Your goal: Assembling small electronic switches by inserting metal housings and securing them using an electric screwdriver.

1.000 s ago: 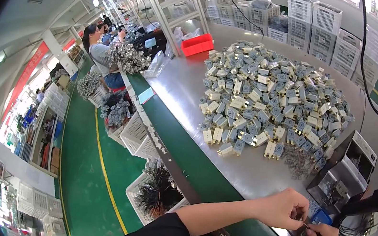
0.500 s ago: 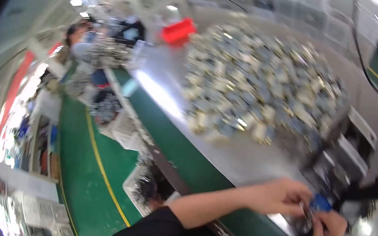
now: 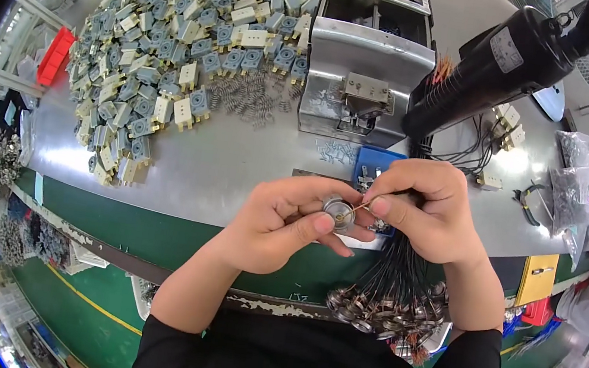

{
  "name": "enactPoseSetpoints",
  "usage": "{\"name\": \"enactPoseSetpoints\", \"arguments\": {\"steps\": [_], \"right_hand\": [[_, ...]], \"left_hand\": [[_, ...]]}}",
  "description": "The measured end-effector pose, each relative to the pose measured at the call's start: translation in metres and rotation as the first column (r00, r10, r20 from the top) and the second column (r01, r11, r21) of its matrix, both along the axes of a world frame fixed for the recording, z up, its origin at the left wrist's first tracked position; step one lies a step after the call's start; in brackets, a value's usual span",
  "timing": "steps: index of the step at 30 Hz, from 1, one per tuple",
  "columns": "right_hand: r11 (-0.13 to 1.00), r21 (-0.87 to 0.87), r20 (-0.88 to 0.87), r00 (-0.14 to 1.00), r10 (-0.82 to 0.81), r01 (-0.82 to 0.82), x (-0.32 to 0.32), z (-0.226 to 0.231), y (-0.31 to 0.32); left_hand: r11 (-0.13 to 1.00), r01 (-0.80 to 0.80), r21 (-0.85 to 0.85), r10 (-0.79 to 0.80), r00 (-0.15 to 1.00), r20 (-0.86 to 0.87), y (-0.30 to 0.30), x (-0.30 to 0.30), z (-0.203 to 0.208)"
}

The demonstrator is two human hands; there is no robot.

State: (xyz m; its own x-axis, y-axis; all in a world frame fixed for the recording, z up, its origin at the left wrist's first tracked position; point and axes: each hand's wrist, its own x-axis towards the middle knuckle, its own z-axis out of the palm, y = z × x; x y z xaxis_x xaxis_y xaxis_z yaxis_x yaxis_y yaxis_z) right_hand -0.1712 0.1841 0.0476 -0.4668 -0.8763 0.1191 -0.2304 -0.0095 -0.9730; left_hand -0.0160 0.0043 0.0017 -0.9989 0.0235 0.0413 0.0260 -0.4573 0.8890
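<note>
Sitting in left hand [image 3: 274, 222] | metal disc [image 3: 340, 211] | wire [image 3: 360, 206] apparently in right hand [image 3: 426, 214]

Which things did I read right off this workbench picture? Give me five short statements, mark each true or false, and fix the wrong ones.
1. The left hand holds a round metal part. True.
2. The right hand grips pliers. False: the right hand pinches a thin wire; the pliers lie on the metal tabletop.
3. A pen lies on the yellow folder. True.
4. The loose springs lie right of the box-shaped metal machine. False: the springs lie left of the machine.
5. The small tray behind the hands is red. False: the tray is blue.
</note>
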Motion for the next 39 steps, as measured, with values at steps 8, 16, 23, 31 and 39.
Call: {"name": "enactPoseSetpoints", "arguments": {"steps": [8,16,23,31,39], "right_hand": [[0.996,-0.019,-0.423,0.904,0.068,-0.084,0.008,0.007,-0.008],[0.973,0.140,0.063,0.983,0.175,-0.182,0.001,0.004,-0.012],[0.980,0.148,0.199,0.975,0.098,-0.129,0.008,-0.009,-0.012],[0.979,-0.108,-0.655,0.753,0.063,-0.175,0.010,-0.021,-0.010],[0.992,0.105,-0.321,0.942,0.100,-0.070,0.027,-0.011,-0.002]], "left_hand": [[0.849,0.098,-0.519,-0.098,0.995,0.028,-0.008,0.002,0.017],[0.861,-0.004,-0.509,-0.051,0.994,-0.094,0.004,0.007,0.018],[0.862,-0.132,-0.490,0.005,0.968,-0.252,0.005,0.010,0.010],[0.865,0.112,0.489,-0.152,0.988,0.042,-0.004,0.012,-0.026],[0.989,-0.131,0.069,0.108,0.956,0.273,-0.003,0.005,-0.009]]}}
